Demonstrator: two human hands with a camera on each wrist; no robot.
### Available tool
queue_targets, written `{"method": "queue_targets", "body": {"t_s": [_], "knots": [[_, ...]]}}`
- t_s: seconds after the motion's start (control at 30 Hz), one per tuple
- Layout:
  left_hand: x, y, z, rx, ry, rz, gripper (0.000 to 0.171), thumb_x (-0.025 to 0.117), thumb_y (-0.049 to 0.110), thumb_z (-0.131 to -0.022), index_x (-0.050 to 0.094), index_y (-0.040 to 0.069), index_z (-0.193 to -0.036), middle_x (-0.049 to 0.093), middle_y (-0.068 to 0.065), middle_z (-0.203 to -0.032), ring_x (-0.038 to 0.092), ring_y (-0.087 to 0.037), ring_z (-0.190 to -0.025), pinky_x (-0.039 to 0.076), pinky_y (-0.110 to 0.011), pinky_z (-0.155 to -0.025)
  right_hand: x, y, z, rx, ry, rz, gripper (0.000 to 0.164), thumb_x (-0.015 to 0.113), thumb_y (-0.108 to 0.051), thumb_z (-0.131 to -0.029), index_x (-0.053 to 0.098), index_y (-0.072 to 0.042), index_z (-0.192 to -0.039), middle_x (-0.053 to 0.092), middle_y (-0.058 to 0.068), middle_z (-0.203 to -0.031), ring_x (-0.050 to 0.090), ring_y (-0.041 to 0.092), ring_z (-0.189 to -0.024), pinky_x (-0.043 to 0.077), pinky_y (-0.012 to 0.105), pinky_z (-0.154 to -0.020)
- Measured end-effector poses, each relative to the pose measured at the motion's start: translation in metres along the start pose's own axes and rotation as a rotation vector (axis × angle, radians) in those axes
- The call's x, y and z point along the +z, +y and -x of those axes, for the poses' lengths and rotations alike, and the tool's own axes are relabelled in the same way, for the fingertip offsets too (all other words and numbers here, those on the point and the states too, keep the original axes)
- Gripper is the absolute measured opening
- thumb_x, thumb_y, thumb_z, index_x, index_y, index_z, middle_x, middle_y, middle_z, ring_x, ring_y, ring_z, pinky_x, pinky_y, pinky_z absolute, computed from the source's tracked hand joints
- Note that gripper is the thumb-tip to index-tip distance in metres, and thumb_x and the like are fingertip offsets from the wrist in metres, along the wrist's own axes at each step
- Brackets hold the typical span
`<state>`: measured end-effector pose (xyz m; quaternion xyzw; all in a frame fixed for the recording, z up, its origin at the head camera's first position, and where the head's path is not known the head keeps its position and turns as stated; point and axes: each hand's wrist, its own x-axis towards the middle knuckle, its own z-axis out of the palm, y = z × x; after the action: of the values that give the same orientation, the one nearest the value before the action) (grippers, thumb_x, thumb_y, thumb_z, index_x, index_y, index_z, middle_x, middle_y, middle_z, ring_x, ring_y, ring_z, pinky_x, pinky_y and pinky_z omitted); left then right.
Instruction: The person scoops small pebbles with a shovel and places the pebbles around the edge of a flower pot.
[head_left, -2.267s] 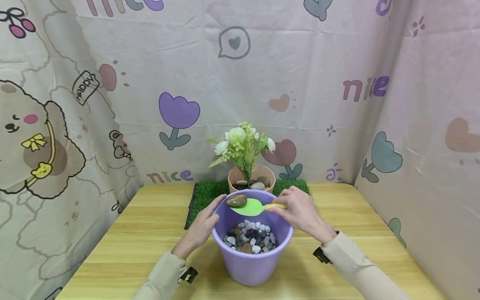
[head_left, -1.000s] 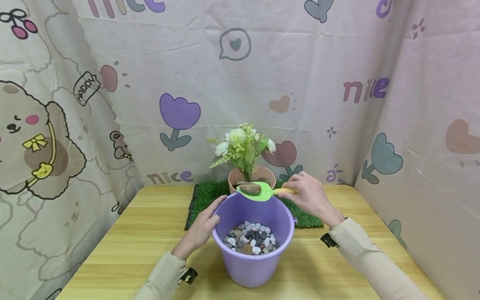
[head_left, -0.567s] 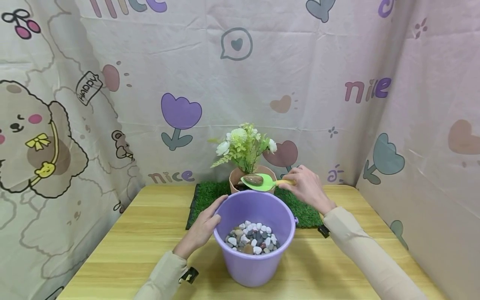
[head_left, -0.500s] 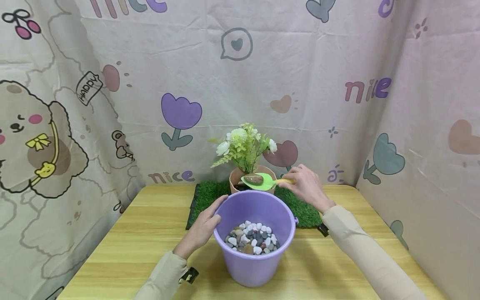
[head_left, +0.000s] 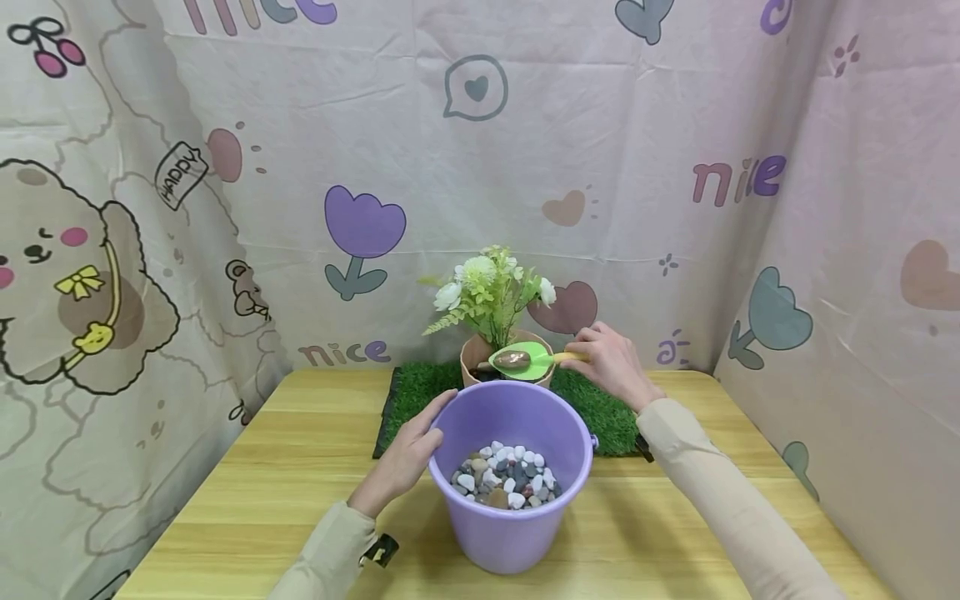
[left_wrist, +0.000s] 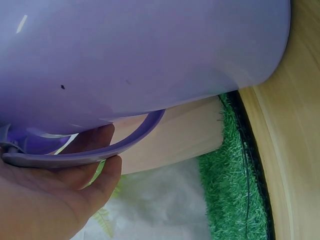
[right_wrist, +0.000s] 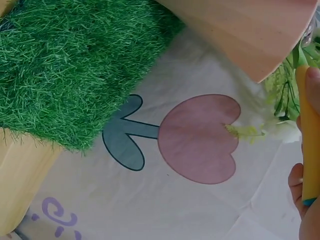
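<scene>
My left hand (head_left: 408, 452) holds the purple bucket (head_left: 504, 542) at its left rim. In the left wrist view the fingers lie around the bucket's handle (left_wrist: 132, 141), close to its hinge. Pebbles (head_left: 504, 479) in white, grey and brown cover the bucket's bottom. Beyond the far rim, my right hand (head_left: 611, 364) grips the yellow handle (right_wrist: 311, 140) of a small green trowel (head_left: 537, 360). A brown oval stone (head_left: 512, 359) lies on its blade, above the opening of a peach flowerpot (head_left: 470, 357). The trowel and bucket hide part of the pot.
White and green flowers (head_left: 480, 283) rise from the pot, just behind the trowel. The pot stands on an artificial grass mat (head_left: 607, 417) at the back of the wooden table (head_left: 300, 467). A printed cloth (head_left: 472, 167) hangs behind and at both sides.
My right hand has carried the trowel and stone from above the bucket forward to the flowerpot, and the blade now tilts more. My left hand has stayed on the bucket rim.
</scene>
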<state>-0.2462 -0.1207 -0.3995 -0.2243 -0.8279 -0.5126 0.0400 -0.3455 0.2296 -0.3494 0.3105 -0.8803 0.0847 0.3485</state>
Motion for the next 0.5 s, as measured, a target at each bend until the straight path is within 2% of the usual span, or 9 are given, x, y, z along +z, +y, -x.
{"method": "queue_targets", "body": {"t_s": [0.17,0.37,0.5], "knots": [[-0.0002,0.0005,-0.0004,-0.006,-0.004,0.001,0.065,0.039,0.007,-0.089,0.036,0.019,-0.153,0.045,-0.005,-0.151,0.05,-0.026,-0.131,0.042,-0.047,-0.105,0.0034,0.004,0.0,-0.016,0.025,0.018,0.026,0.078,-0.034,-0.078,0.079,-0.015,-0.095,0.068,-0.002,-0.088,0.052,0.014,-0.08,0.045,0.029,-0.063],[-0.0003,-0.0003,-0.0012,0.006,-0.007,-0.006,0.065,0.04,0.007,-0.089,0.036,0.02,-0.153,0.046,-0.005,-0.151,0.051,-0.026,-0.131,0.042,-0.047,-0.104,0.001,0.0056,-0.0013,0.028,0.097,0.004,0.023,0.082,-0.029,-0.075,0.079,-0.015,-0.094,0.07,0.0,-0.09,0.056,0.017,-0.08,0.049,0.033,-0.062],[-0.0004,-0.0015,-0.0012,0.014,-0.011,-0.01,0.064,0.04,0.007,-0.09,0.036,0.019,-0.153,0.046,-0.006,-0.15,0.051,-0.026,-0.131,0.042,-0.047,-0.104,-0.0014,0.0045,0.0003,0.069,0.074,0.002,0.022,0.081,-0.029,-0.076,0.079,-0.016,-0.094,0.071,0.001,-0.091,0.056,0.017,-0.081,0.049,0.033,-0.062]]}}
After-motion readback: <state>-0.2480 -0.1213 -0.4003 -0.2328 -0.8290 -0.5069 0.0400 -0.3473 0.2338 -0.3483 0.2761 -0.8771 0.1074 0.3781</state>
